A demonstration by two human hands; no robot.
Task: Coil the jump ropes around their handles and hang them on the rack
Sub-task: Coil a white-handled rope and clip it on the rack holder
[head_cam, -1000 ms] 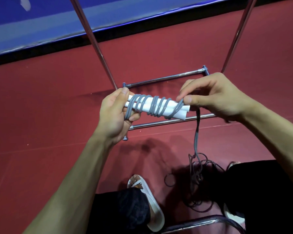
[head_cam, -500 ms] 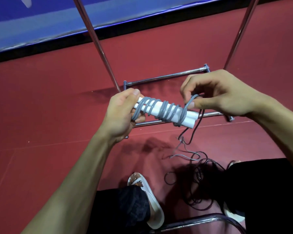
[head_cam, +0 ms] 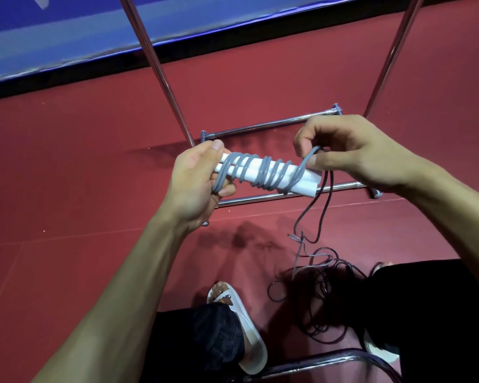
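Handles (head_cam: 253, 170): two smooth white cylinders side by side, held level in the air between both hands, above the low bars of the rack (head_cam: 263, 128).

Rope (head_cam: 271, 175): round, glossy grey cord wound in slanted, uneven turns round both handles. The unwound length drops from the right end to a tangled heap (head_cam: 324, 286) on the floor, near the person's feet.

Left hand (head_cam: 194, 183): fingers (head_cam: 216, 146) curled tight round the handles' left end, thumb on top.

Right hand (head_cam: 351, 153): thumb and forefinger pinched together on a loop of rope at the handles' right end.

Rack: polished metal tubes, two slanted uprights and two horizontal base bars.

Floor (head_cam: 94, 161): matte red sheet with thin seams.

Sandal (head_cam: 249, 346): white, smooth, open-toed.
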